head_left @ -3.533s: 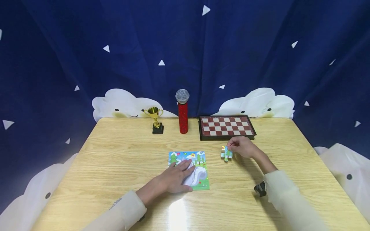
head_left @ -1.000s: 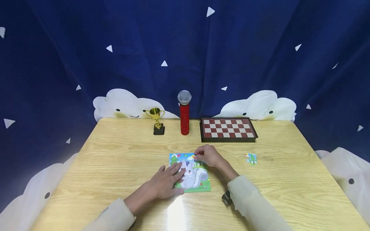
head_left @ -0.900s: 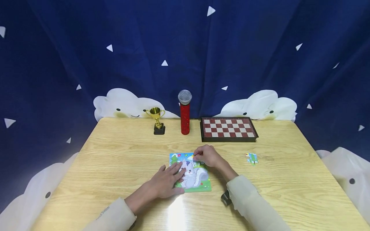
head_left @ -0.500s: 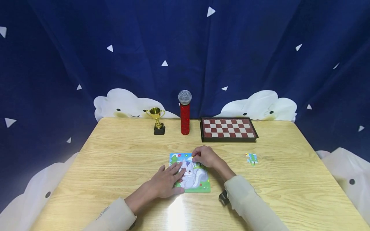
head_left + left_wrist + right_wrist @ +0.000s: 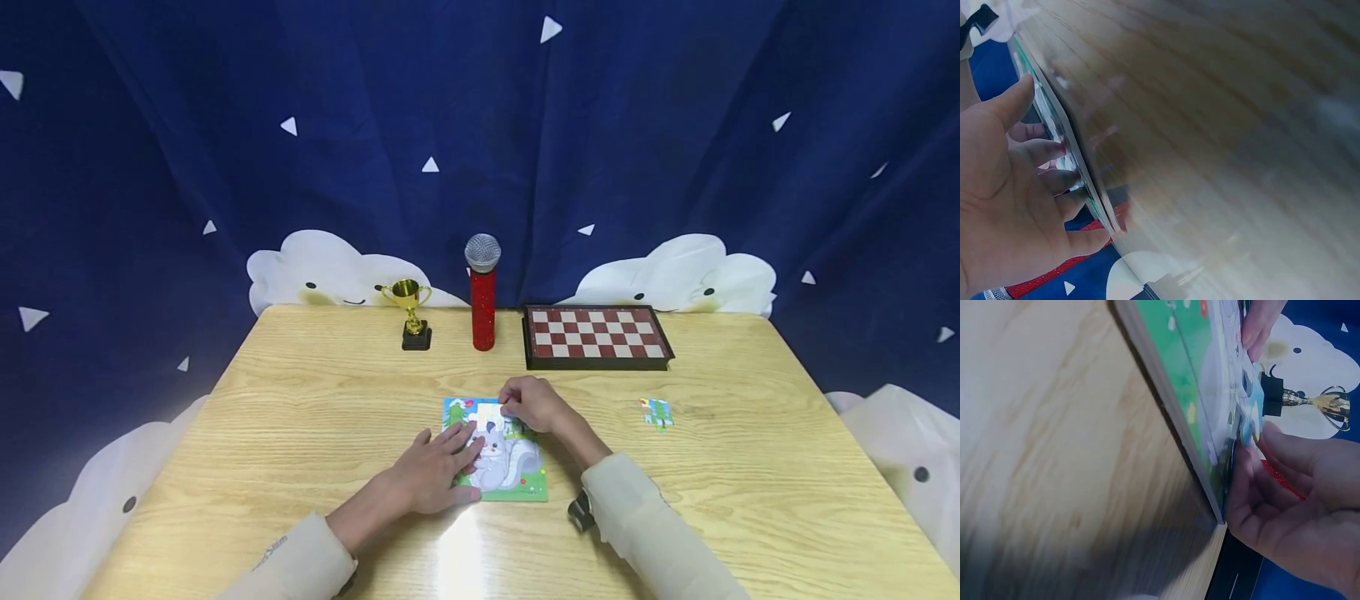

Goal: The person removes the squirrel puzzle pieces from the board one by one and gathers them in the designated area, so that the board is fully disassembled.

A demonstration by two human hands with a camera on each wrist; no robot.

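Table (image 5: 315,392): your left hand (image 5: 429,478), fingers apart, on puzzle (image 5: 512,468); right hand (image 5: 534,402) pinches piece (image 5: 490,416), likely light, stiff; hold its right side.

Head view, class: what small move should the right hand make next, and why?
Probably lift the pinched piece clear of the squirrel puzzle: the right hand holds it tilted, the left hand rests on the puzzle, and a loose piece lies aside.

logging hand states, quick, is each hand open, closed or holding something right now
Left hand: open, resting on the puzzle.
Right hand: closed, pinching a puzzle piece.
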